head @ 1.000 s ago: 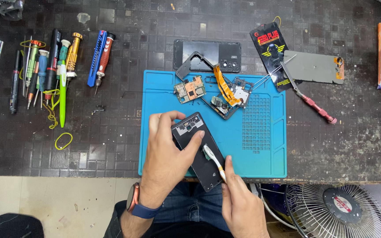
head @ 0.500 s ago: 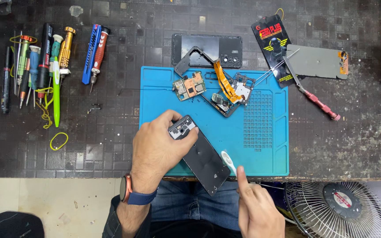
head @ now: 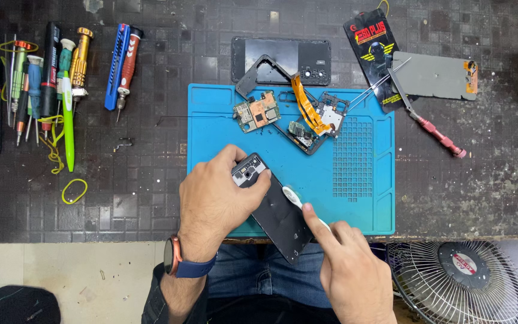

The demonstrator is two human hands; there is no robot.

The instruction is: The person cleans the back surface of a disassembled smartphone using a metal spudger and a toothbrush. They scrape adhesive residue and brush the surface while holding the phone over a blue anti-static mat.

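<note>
My left hand (head: 214, 201) grips the upper end of a black phone body (head: 277, 213), which lies tilted over the front edge of the blue work mat (head: 331, 180). Its camera end (head: 248, 172) points up and left, under my thumb and fingers. My right hand (head: 349, 270) holds a white brush-like tool (head: 292, 197), its head resting against the phone's right edge, my index finger stretched along its handle. A watch with a blue strap (head: 184, 261) sits on my left wrist.
Loose circuit boards (head: 257, 111), an orange flex cable (head: 307, 111) and a phone frame (head: 295, 129) lie at the mat's back. A black back cover (head: 271, 60), a grey plate (head: 436, 75), tweezers and a red screwdriver (head: 442, 138) lie beyond. Screwdrivers (head: 43, 78) line the left; a fan (head: 460, 282) stands lower right.
The phone body has shifted slightly down and right in my left hand. My right hand dropped away briefly, then came back with the white tool against the phone's right edge.
</note>
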